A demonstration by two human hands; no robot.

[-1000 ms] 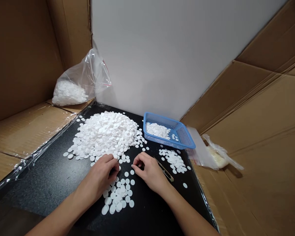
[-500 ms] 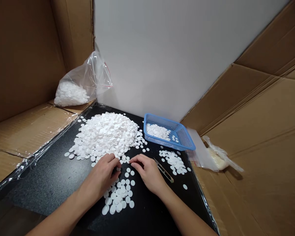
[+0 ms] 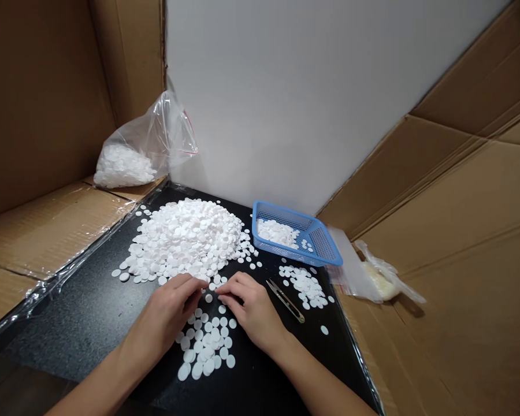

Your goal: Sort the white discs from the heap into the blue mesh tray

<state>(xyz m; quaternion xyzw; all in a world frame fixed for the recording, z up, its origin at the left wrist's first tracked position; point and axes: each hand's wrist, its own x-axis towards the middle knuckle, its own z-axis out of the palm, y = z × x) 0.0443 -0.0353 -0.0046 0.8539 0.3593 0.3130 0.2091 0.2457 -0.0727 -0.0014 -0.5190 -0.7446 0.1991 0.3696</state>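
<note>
My left hand (image 3: 171,306) is closed, its fingers curled together at the near edge of a big heap of flat white discs (image 3: 190,237). Just to its right, the fingertips and thumb of my right hand (image 3: 252,306) nearly meet in a pinch. A few single white discs (image 3: 208,298) lie in the narrow gap between the hands. Whatever either hand pinches is too small or hidden to make out. Below the hands, a smaller spread of white discs (image 3: 208,349) rests on the black tabletop (image 3: 260,384).
A blue mesh basket (image 3: 329,248) holding white discs stands at the back right. Before it are another group of discs (image 3: 305,286) and thread snips (image 3: 286,301). A clear bag of white pieces (image 3: 125,164) sits at back left; a plastic bag (image 3: 381,277) lies right, beside cardboard (image 3: 472,289).
Both hands have shifted slightly left, and their fingertips are closer together. Loose discs near the fingertips have changed position. The right hand has uncovered more of the snips' tip.
</note>
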